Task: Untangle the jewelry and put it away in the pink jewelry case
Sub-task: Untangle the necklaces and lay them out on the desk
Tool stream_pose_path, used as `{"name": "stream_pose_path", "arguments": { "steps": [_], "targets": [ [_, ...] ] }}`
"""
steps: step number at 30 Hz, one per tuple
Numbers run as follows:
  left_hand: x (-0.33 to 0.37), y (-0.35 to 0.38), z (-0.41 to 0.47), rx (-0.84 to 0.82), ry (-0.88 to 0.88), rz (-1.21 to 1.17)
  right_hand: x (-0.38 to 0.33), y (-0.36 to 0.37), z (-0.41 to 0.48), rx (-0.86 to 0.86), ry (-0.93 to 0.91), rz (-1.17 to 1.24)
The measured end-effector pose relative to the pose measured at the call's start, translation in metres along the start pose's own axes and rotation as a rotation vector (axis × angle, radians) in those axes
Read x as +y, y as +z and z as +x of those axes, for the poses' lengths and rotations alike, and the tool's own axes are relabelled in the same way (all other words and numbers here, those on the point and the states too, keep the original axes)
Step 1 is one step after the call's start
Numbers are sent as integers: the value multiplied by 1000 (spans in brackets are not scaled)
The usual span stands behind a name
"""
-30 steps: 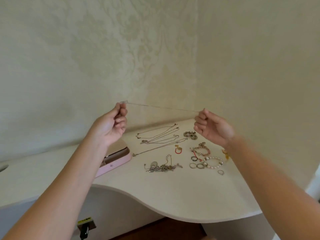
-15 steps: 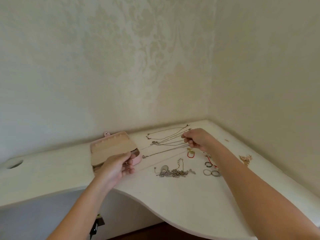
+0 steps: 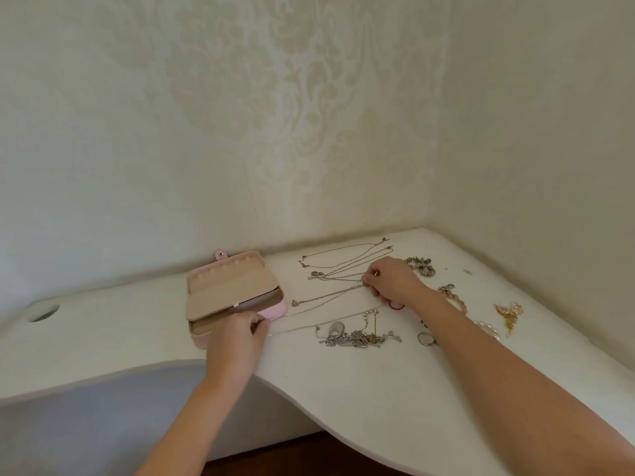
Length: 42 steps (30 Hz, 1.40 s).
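Observation:
The pink jewelry case (image 3: 277, 311) lies open on the white table (image 3: 343, 383), its beige insert showing. My left hand (image 3: 237, 341) rests at the case's front right corner, fingers curled and pinching one end of a thin silver chain (image 3: 326, 321). The chain lies stretched across the table towards my right hand (image 3: 390, 280), which pinches its other end. Beyond it, a few straightened necklaces (image 3: 343, 266) lie side by side. A tangled silver cluster (image 3: 357, 338) sits in front of the chain.
Rings (image 3: 426, 338), a red loop (image 3: 397, 306), a grey beaded bracelet (image 3: 421, 266), pink and pearl bracelets partly hidden by my right forearm, and a gold piece (image 3: 508, 312) lie to the right. Walls meet in a corner behind. A cable hole (image 3: 43, 312) is at far left.
Both hands came down from holding the thin chain taut in the air. The chain now lies on the table, left hand by the case, right hand by the necklaces.

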<state>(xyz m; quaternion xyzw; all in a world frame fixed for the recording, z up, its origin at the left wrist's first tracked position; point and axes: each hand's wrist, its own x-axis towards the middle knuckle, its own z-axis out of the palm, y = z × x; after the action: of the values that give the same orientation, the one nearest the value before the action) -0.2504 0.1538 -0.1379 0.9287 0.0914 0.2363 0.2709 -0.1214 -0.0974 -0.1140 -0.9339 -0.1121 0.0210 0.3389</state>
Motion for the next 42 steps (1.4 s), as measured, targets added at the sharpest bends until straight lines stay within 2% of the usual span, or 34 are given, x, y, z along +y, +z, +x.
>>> {"name": "stream_pose_path", "arguments": {
  "steps": [6, 10, 14, 24, 26, 29, 31, 34, 36, 39, 42],
  "targets": [
    [3, -1, 3, -32, -36, 59, 3, -8, -2, -1, -1, -120],
    [3, 1, 3, -20, -10, 99, 7, -16, -7, -25, -9, -100],
    [0, 1, 1, -6, 15, 144, 5, -24, -11, -45, -25, 36],
    [-2, -2, -5, 9, 0, 259, 5, -25, -18, -6, -76, -71],
    [0, -4, -6, 25, 39, 236, 4, -28, -21, 27, -109, -20],
    [6, -3, -13, 37, 233, 122, 7, -36, -28, -15, -110, -58],
    [14, 1, -23, -39, 367, 25, 13, -39, -33, -75, -92, -107],
    [31, 7, -40, -361, 518, -27, 19, -43, -39, -96, -72, -151],
    [41, 12, -49, -532, 547, 51, 25, -46, -39, -72, -45, -157],
    [50, 16, -60, -588, 547, 150, 35, -50, -34, -35, 13, -250],
    [54, 15, -66, -609, 589, 126, 41, -56, -31, 20, 108, -374]
  ]
}}
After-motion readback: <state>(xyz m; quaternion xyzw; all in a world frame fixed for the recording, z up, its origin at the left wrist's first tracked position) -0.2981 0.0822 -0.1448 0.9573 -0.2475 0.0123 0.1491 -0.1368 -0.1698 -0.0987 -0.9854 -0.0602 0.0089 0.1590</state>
